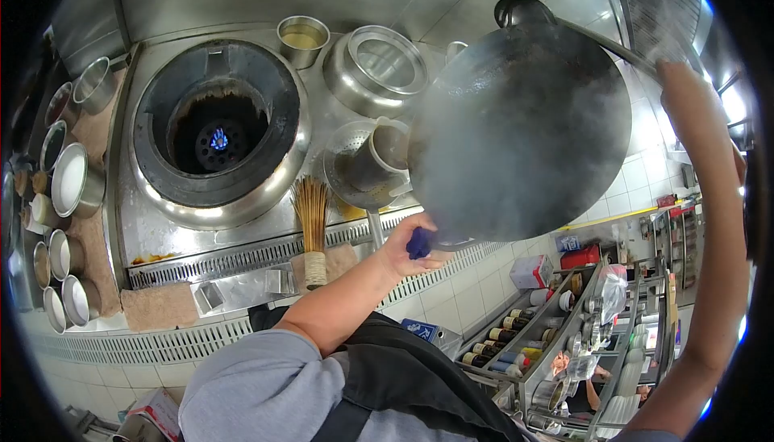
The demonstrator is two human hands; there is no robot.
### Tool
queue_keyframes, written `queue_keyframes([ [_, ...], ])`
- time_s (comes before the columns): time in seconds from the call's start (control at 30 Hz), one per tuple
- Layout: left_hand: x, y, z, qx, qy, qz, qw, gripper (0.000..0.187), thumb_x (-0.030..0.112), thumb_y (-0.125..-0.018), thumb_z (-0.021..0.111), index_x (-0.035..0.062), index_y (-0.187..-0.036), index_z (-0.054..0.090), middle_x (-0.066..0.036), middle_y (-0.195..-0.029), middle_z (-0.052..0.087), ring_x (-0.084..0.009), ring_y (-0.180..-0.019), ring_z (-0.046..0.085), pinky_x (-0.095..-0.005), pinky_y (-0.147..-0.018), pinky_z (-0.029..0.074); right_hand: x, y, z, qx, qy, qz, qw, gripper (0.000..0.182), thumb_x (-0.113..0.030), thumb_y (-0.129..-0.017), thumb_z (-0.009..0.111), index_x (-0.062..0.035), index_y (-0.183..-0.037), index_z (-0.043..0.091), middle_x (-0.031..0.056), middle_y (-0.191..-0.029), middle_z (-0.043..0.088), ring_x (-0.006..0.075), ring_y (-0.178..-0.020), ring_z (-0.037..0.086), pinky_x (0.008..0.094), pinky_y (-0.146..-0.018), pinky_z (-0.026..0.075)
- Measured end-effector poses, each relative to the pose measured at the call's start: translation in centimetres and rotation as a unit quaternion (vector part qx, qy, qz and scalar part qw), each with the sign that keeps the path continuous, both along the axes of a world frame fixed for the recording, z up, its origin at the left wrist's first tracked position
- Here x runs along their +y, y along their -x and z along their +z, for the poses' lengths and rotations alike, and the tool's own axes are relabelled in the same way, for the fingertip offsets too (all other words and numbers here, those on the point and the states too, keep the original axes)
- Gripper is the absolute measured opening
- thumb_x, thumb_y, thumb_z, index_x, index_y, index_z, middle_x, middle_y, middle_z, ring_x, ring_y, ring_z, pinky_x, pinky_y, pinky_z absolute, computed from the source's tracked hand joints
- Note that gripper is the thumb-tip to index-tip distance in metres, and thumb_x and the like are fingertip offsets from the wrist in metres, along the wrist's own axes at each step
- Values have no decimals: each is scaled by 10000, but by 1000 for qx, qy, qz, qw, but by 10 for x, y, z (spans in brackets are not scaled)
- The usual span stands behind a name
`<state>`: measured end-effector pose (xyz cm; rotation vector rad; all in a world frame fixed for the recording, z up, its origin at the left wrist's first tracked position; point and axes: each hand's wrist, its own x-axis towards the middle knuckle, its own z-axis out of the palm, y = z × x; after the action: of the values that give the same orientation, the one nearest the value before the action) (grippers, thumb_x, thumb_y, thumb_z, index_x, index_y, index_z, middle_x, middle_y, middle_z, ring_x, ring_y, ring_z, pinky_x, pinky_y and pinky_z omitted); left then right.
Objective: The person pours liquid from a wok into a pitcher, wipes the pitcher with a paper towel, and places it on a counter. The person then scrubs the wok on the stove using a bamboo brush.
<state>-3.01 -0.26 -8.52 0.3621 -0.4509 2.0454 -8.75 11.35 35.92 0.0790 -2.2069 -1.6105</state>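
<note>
My left hand (413, 255) is wrapped around the handle side of a dark wok (524, 135), with a blue cloth (419, 242) in its grip. The wok is raised off the stove and tilted, and steam blurs much of its surface. My right hand (676, 79), up at the right, is closed on the long handle of a ladle (520, 11). The ladle's dark bowl is at the wok's upper rim. Close to the wok's left side, a metal jug (379, 156) sits over a perforated strainer (340, 139).
A small blue flame (219, 139) burns in the wok burner (282, 103). Behind are a pot of yellowish liquid (302, 39) and a lidded-looking steel pot (343, 79). A bamboo brush (311, 208) lies in front. Seasoning containers (71, 180) line the left; shelves with bottles (500, 335) stand right.
</note>
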Motion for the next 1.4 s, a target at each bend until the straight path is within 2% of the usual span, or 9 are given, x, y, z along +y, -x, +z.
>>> queue_keyframes([
  [0.37,3,-2,-3,-3,7,-27,1000,443,202,-773,504,-51,-1137,491,-124,-781,541,-140,-503,395,-227,-369,290,9,-18,-1,24,11,-28,999,253,-88,-868,465,-94,-1103,560,161,-913,633,353,-886,628,462,-748,495],
  [0.5,6,2,-15,35,-19,-54,998,415,205,-777,507,-53,-1101,499,-133,-793,543,-141,-522,396,-228,-371,289,40,-34,-7,-38,33,121,991,231,-65,-870,459,-84,-1070,573,178,-843,619,362,-798,622,487,-672,489],
  [1.03,-28,27,0,115,221,-28,968,272,193,-794,491,-30,-944,531,-133,-763,553,-158,-510,415,-242,-367,336,153,-83,-77,38,259,-41,964,148,-76,-856,480,-10,-988,496,231,-831,618,429,-780,609,503,-698,488],
  [1.1,-34,33,5,150,259,13,954,262,197,-790,496,-26,-922,540,-122,-743,554,-162,-512,452,-248,-369,349,146,-103,-111,97,421,-89,897,300,-130,-877,531,-23,-1155,493,263,-858,607,458,-811,590,523,-722,474],
  [1.13,-40,37,11,158,325,45,931,252,197,-784,505,-14,-915,549,-108,-729,553,-165,-532,495,-253,-378,369,175,-119,-148,50,419,112,900,449,-132,-895,542,-51,-1319,416,206,-765,608,383,-670,621,474,-610,495],
  [1.17,-47,40,15,164,392,76,902,242,196,-777,513,-2,-908,558,-93,-715,551,-169,-553,538,-258,-387,389,121,-141,-167,32,726,-25,686,520,-132,-914,540,-95,-1396,350,108,-680,574,224,-526,582,367,-476,470],
  [1.2,-52,43,17,146,435,116,881,167,138,-752,563,50,-890,528,-73,-757,574,-162,-540,548,-293,-406,426,88,-154,-195,16,796,-22,604,524,-130,-934,525,-131,-1421,332,18,-617,499,95,-469,493,262,-401,396],
  [1.3,-66,38,42,147,510,232,816,154,100,-745,564,58,-887,524,-51,-764,562,-155,-563,559,-303,-452,465,67,-154,-285,82,920,78,375,454,-128,-950,487,-98,-1387,368,-12,-568,436,77,-379,407,236,-332,336],
  [1.4,-76,38,50,170,546,256,779,151,85,-741,562,63,-884,520,-48,-765,553,-157,-575,567,-303,-476,485,45,-136,-293,55,947,107,299,357,-97,-936,477,-51,-1285,425,1,-558,425,92,-367,409,239,-324,348],
])
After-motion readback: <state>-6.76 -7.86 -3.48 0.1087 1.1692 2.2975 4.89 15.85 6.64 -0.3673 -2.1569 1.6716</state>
